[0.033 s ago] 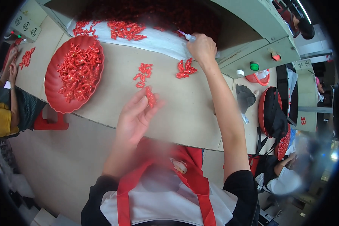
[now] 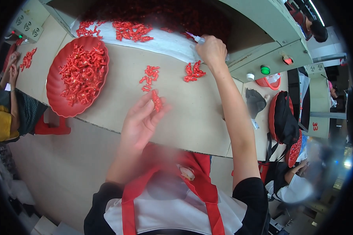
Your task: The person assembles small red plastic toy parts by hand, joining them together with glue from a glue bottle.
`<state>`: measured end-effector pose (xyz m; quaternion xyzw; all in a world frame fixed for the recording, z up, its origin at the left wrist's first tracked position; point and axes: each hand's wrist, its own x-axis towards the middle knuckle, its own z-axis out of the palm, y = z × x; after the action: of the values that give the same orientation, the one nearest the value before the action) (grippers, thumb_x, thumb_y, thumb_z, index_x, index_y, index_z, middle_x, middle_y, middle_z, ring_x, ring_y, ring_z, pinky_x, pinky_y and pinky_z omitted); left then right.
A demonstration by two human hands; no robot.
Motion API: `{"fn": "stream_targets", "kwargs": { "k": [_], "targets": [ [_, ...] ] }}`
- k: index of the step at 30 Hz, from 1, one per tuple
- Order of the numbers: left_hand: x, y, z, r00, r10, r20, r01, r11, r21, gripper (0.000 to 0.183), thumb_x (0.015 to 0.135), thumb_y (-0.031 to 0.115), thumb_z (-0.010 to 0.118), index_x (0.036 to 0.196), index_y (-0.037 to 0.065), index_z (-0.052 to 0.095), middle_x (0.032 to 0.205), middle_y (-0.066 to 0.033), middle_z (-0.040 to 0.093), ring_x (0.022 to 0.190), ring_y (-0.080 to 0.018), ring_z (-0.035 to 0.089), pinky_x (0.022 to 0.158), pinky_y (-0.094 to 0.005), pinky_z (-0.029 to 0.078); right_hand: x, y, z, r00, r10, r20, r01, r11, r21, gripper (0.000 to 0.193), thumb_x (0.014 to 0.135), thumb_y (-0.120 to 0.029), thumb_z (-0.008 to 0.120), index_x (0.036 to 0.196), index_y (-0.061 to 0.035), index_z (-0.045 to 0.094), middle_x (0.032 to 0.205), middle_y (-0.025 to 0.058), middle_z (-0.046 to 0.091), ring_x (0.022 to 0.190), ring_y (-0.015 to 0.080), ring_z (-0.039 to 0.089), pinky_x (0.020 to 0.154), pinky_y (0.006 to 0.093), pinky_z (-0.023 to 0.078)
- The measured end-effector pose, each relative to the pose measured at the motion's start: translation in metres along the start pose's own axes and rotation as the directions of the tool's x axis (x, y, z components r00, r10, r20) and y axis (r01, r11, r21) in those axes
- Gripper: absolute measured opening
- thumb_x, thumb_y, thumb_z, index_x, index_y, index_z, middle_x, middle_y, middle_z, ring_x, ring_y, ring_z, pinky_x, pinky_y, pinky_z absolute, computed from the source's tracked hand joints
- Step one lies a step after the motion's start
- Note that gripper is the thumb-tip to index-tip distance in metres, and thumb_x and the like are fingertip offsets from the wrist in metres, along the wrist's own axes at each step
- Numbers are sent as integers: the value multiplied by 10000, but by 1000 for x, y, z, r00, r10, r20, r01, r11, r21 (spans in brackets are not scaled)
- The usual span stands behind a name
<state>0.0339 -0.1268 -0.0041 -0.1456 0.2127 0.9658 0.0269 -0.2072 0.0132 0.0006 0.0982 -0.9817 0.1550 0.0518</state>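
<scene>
Clearly, the right arm reaches long across the desk [image 2: 184,121], its elbow only slightly bent, so that the right hand [image 2: 211,51] is out at the far edge. That hand is closed around a slim applicator [image 2: 200,40], whose purple tip points up and left toward the dark opening of the gray cabinet [image 2: 239,69].

Nearer the body, the left forearm rises from the near edge with the elbow bent. The left hand [image 2: 139,113] is turned palm inward, its thumb and fingers pinching 1 red figurine [image 2: 157,101] above the desk near that edge; whether the hand touches the surface I cannot tell.

Beyond the left hand lies a small cluster of red pieces [image 2: 150,74], and 1 more group [image 2: 194,71] sits farther right, close to the far edge. A scalloped red bowl [image 2: 53,84], heaped with similar pieces, stands to the left, its rim reaching the near edge. Along the far edge, a white sheet [image 2: 166,46] carries more.
</scene>
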Motion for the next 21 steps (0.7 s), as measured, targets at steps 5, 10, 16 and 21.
{"fn": "stream_targets", "kwargs": {
  "k": [5,10,16,21],
  "targets": [
    [2,2,3,999,-35,35,36,999,-10,319,892,98,486,1185,-21,443,1071,-129,556,1031,-238,551,938,-329,446,10,1,3,998,-63,5,63,998,-10,308,678,-168,585,968,-109,668,878,204,634,848,347,612,773,391,486],
    [4,-5,10,999,-40,-25,39,998,-45,315,906,63,444,1214,-1,430,1076,-167,559,998,-280,582,811,-279,533,10,8,1,995,-84,52,84,996,-1,294,684,-220,603,952,-120,672,861,201,635,841,345,610,769,394,484],
    [1,-11,13,1000,-21,-13,22,998,58,340,878,123,527,1181,-7,444,1079,-114,552,1032,-234,550,929,-324,442,-12,5,-14,996,-72,61,67,995,74,284,688,-227,597,931,-97,667,835,194,637,785,357,608,735,387,487],
    [1,-17,17,998,-2,-60,6,997,76,342,874,114,536,1181,-15,456,1058,-118,569,1001,-220,568,893,-315,466,-111,-3,-60,962,-190,196,-38,617,786,172,742,-142,663,850,-9,644,686,27,608,579,84,554,547,224,449]
  ]
}}
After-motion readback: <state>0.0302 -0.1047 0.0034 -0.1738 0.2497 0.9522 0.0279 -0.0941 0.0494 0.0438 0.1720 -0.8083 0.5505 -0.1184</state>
